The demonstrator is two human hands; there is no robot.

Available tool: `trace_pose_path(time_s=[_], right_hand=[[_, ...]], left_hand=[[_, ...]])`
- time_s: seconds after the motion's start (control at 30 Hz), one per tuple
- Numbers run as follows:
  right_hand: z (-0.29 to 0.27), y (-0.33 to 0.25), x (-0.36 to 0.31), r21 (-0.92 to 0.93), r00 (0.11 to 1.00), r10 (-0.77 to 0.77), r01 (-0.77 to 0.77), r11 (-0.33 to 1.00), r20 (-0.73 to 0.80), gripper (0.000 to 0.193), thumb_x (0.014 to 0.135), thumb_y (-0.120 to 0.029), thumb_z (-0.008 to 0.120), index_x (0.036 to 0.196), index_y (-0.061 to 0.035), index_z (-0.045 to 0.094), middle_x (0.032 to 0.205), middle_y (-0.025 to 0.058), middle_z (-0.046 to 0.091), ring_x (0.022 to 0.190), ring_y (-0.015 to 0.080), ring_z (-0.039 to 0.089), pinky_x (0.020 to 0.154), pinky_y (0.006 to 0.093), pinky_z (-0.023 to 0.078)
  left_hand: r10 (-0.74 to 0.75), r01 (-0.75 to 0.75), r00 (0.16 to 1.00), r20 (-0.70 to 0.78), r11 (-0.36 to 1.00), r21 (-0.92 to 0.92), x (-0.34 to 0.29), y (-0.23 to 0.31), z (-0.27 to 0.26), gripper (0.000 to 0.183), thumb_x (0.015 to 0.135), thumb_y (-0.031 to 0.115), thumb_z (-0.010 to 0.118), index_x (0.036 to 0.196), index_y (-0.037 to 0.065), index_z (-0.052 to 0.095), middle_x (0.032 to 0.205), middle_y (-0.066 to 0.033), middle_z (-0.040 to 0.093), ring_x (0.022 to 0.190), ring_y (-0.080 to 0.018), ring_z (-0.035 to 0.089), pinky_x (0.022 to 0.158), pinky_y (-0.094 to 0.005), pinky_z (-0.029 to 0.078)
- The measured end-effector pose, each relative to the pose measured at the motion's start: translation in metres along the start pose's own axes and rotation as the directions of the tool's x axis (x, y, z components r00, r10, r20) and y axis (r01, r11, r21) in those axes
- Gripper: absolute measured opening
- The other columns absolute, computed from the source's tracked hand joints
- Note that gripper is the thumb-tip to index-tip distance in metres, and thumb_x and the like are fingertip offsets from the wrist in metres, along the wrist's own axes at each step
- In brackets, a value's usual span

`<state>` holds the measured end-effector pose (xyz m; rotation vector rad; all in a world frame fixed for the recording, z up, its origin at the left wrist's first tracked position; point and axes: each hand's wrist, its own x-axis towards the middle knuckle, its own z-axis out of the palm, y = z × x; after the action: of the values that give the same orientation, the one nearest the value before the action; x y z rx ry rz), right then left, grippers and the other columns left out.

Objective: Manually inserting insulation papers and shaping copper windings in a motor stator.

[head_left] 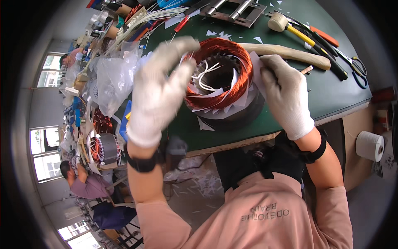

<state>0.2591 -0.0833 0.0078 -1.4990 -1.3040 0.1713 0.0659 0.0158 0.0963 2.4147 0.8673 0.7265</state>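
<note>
A motor stator [260, 108] stands on the green table, with a thick ring of copper wire windings [245, 76] around its upper rim. White insulating paper pieces [244, 101] stick out between the windings and the core, and white lead wires [204, 79] curl inside the bore. My left hand [159, 89], in a white glove and blurred by motion, is at the ring's left side with thumb and fingers apart. At the right side my gloved right hand [287, 93] is closed, its thumb and fingers pinching a white paper piece [256, 70] beside the windings.
Behind the stator lies a wooden stick [290, 54]. A mallet [278, 22], scissors [359, 68] and other hand tools lie at the far right. A metal fixture [234, 12] sits at the back. Plastic bags [114, 79] crowd the left, where a co-worker [89, 186] sits.
</note>
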Motion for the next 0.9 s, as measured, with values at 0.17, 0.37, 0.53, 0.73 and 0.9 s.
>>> trace_pose_path(time_s=[0.17, 0.37, 0.53, 0.73, 0.9], right_hand=[[0.006, -0.01, 0.013, 0.023, 0.996, 0.063, -0.064, 0.998, 0.063, 0.011, 0.088, -0.003, 0.055, 0.093, 0.0003, 0.064, 0.073, 0.0222, 0.062, 0.069, 0.039, 0.063, 0.062, 0.0402, 0.05], [0.007, -0.005, 0.024, -0.125, 0.989, -0.093, 0.107, 0.986, 0.117, 0.014, 0.089, -0.003, 0.053, 0.098, 0.0005, 0.064, 0.079, 0.0233, 0.063, 0.075, 0.0377, 0.064, 0.067, 0.0387, 0.05], [0.002, -0.01, 0.032, -0.043, 0.968, -0.027, 0.039, 0.998, 0.25, 0.016, 0.089, -0.002, 0.051, 0.099, 0.001, 0.063, 0.079, 0.0249, 0.062, 0.078, 0.0413, 0.063, 0.069, 0.0401, 0.05], [0.002, -0.007, 0.035, -0.121, 0.946, -0.191, 0.228, 0.966, 0.26, 0.023, 0.089, 0.0, 0.048, 0.106, 0.0007, 0.063, 0.089, 0.0258, 0.062, 0.085, 0.0425, 0.061, 0.073, 0.0419, 0.05], [0.005, -0.006, 0.032, -0.089, 0.971, -0.167, 0.184, 0.979, 0.173, 0.022, 0.087, 0.0, 0.05, 0.104, 0.0016, 0.064, 0.085, 0.026, 0.063, 0.081, 0.0431, 0.062, 0.072, 0.0423, 0.05]], left_hand=[[-0.036, 0.09, 0.971, 0.237, 0.972, -0.219, 0.029, -0.057, 0.019, 0.037, 0.09, 0.009, 0.05, 0.124, -0.004, 0.057, 0.116, -0.0124, 0.064, 0.105, -0.0179, 0.06, 0.094, -0.0275, 0.044], [0.085, -0.072, 0.987, 0.138, 0.992, -0.102, 0.03, -0.064, 0.029, 0.036, 0.089, 0.007, 0.047, 0.122, -0.003, 0.059, 0.11, -0.0147, 0.066, 0.099, -0.0198, 0.063, 0.089, -0.0308, 0.048], [0.078, -0.072, 0.996, 0.051, 0.991, -0.109, 0.026, -0.068, 0.033, 0.036, 0.088, 0.006, 0.046, 0.12, -0.003, 0.06, 0.106, -0.0155, 0.067, 0.094, -0.0217, 0.065, 0.088, -0.0304, 0.049], [0.114, -0.109, 0.99, 0.078, 0.992, -0.062, 0.024, -0.062, 0.031, 0.036, 0.089, 0.009, 0.046, 0.12, -0.003, 0.059, 0.111, -0.0176, 0.066, 0.103, -0.0266, 0.064, 0.094, -0.0332, 0.048], [0.119, -0.115, 0.989, 0.087, 0.992, -0.06, 0.028, -0.054, 0.034, 0.036, 0.088, 0.009, 0.044, 0.118, -0.003, 0.06, 0.11, -0.0191, 0.066, 0.101, -0.0271, 0.065, 0.093, -0.0338, 0.048]])
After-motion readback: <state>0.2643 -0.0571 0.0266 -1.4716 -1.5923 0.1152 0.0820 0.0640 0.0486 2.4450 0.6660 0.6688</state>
